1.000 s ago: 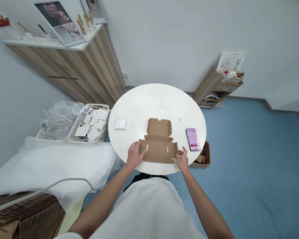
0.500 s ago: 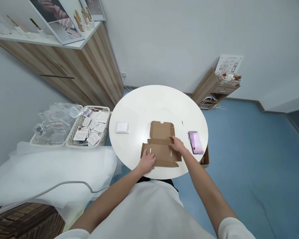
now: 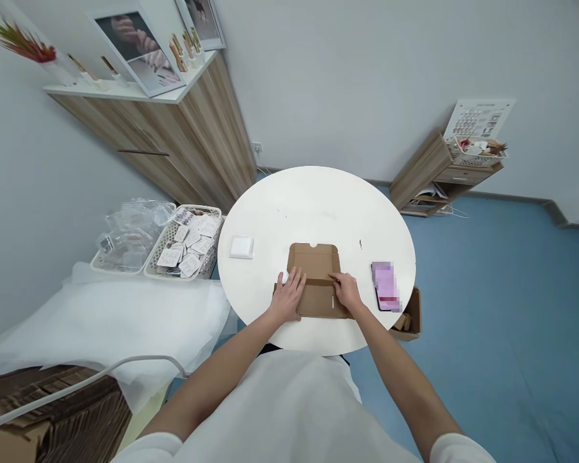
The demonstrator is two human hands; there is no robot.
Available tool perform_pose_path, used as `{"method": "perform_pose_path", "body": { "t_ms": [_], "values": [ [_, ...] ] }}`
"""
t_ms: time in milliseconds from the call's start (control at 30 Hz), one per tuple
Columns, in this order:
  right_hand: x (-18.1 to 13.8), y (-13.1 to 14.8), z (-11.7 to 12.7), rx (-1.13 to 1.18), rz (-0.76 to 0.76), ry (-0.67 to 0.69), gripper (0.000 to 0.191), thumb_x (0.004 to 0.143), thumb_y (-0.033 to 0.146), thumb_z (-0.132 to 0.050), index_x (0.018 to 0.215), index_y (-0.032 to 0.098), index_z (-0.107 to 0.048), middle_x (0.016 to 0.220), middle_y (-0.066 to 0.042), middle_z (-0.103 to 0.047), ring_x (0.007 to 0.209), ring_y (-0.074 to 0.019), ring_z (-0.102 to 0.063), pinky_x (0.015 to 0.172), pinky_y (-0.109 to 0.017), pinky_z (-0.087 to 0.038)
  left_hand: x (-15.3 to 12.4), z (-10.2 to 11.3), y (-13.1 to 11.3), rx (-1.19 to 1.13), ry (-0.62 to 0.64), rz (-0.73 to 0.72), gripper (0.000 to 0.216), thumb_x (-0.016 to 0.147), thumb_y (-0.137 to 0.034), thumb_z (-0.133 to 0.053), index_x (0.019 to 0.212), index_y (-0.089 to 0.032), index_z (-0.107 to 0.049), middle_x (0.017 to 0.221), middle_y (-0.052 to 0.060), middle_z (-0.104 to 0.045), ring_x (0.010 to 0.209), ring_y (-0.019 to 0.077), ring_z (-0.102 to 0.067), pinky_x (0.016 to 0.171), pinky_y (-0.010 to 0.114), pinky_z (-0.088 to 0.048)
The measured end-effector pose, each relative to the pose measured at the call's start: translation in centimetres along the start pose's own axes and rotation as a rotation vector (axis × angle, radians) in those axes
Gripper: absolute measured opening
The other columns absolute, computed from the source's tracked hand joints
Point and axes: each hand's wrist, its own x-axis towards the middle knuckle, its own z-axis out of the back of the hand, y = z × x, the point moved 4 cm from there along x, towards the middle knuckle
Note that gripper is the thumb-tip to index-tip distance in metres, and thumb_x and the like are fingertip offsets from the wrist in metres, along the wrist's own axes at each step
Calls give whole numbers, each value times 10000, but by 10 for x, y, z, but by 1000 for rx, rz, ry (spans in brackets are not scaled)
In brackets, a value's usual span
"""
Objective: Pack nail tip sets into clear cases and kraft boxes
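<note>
A flat brown cardboard box blank (image 3: 314, 267) lies on the near part of a round white table (image 3: 318, 206). My left hand (image 3: 287, 297) rests flat on its left side, fingers stretched out over the cardboard. My right hand (image 3: 347, 290) presses on its right side at the fold line, fingers extended along the crease. The near half of the blank is partly hidden under both hands.
A small white pad (image 3: 242, 247) lies left on the table; a phone (image 3: 385, 285) lies right. Two baskets of packets (image 3: 188, 244) sit on a covered surface to the left. A small box (image 3: 408, 315) stands on the floor beside the table.
Both hands moved from the blank's outer ends onto it. The side flaps and near flap have been folded in, so the blank looks narrower.
</note>
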Motion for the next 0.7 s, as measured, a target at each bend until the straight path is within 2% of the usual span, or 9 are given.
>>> {"method": "perform_pose_path", "body": {
  "t_ms": [100,200,267,333,433,500,600,700],
  "values": [
    [-5,-1,-3,-63,34,23,394,777,88,-360,1091,234,-549,946,-30,-608,903,-183,-503,822,-322,-354,7,-3,0,14,70,-8,1150,412,-478,-705,1348,-94,-159,1410,188,-155,1292,342,94,990,556,90],
    [-12,0,-2,-118,81,34,389,801,113,-338,1115,241,-529,912,-46,-591,882,-187,-499,811,-322,-350,7,-5,0,2,69,-6,1088,449,-433,-691,1344,-84,-179,1394,188,-208,1294,348,64,990,561,89],
    [-18,3,1,-168,105,16,364,808,175,-376,1138,253,-507,989,-69,-563,947,-209,-480,835,-348,-336,6,-6,-1,-11,63,9,1049,471,-408,-682,1342,-91,-190,1383,184,-240,1296,349,42,989,567,85],
    [-25,8,6,-239,105,-39,390,779,271,-469,1168,260,-476,1164,-105,-476,1078,-260,-409,889,-409,-287,5,-7,-2,-22,64,34,1023,483,-386,-680,1341,-105,-200,1382,180,-248,1297,346,28,989,567,83],
    [-36,17,10,-335,117,-108,598,704,404,-567,1249,248,-376,1373,-132,-240,1234,-322,-222,950,-492,-168,4,-8,-5,-24,58,79,1003,490,-353,-676,1342,-118,-202,1397,169,-217,1301,336,25,989,569,85],
    [-41,25,4,-365,200,-46,767,651,495,-590,1305,244,-275,1415,-122,-148,1275,-319,-138,968,-498,-128,3,-8,-6,-27,54,99,981,503,-341,-665,1340,-117,-206,1399,159,-218,1303,329,23,989,574,80],
    [-47,32,-12,-393,326,108,1031,522,582,-640,1350,224,-142,1428,-119,-115,1294,-304,-86,985,-487,-118,0,-8,-8,-39,40,102,909,551,-318,-629,1338,-122,-217,1391,143,-248,1307,314,0,995,574,60],
    [-51,32,-23,-431,314,146,1125,499,511,-686,1365,186,-47,1425,-133,-130,1297,-291,-81,986,-477,-140,-5,-9,-9,-41,22,101,851,585,-267,-592,1339,-135,-220,1395,129,-248,1309,301,-25,997,579,42]
  ]
}}
